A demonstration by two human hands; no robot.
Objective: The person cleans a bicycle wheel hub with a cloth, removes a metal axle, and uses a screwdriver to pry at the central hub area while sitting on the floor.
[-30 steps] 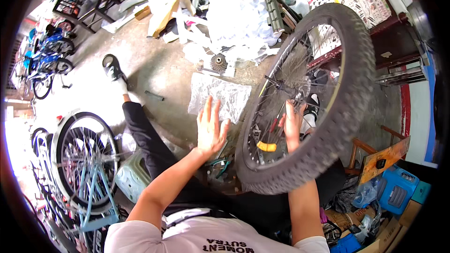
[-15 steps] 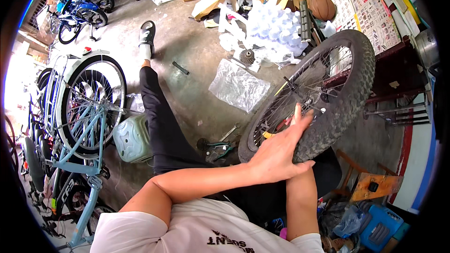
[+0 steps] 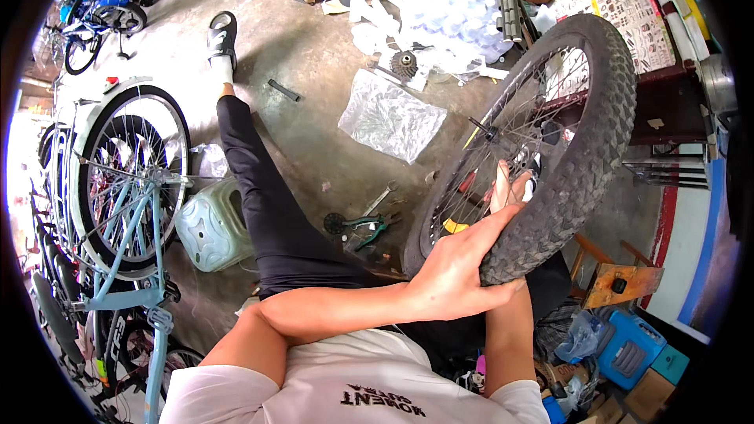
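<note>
A bicycle wheel point(image 3: 577, 180) with a knobby black tyre leans upright at a tilt in front of me, on the right. My left hand point(image 3: 463, 263) is closed over the near part of its tyre and rim, with the thumb on the outer tread. Fingertips show among the spokes, close to the hub; I cannot tell which hand they all belong to. My right forearm point(image 3: 507, 334) rises beneath the left hand and passes behind the tyre, so most of the right hand is hidden.
Left stand a light blue bicycle point(image 3: 129, 294) and a pale plastic stool point(image 3: 210, 226). On the floor lie a wrench point(image 3: 381, 198), a crankset point(image 3: 336, 224), a clear plastic bag point(image 3: 393, 116) and a cassette point(image 3: 404, 64). A blue case point(image 3: 632, 349) sits lower right.
My view has shifted, so floor objects sit farther left and higher. The wheel appears slightly more upright. My left hand stays on the tyre.
</note>
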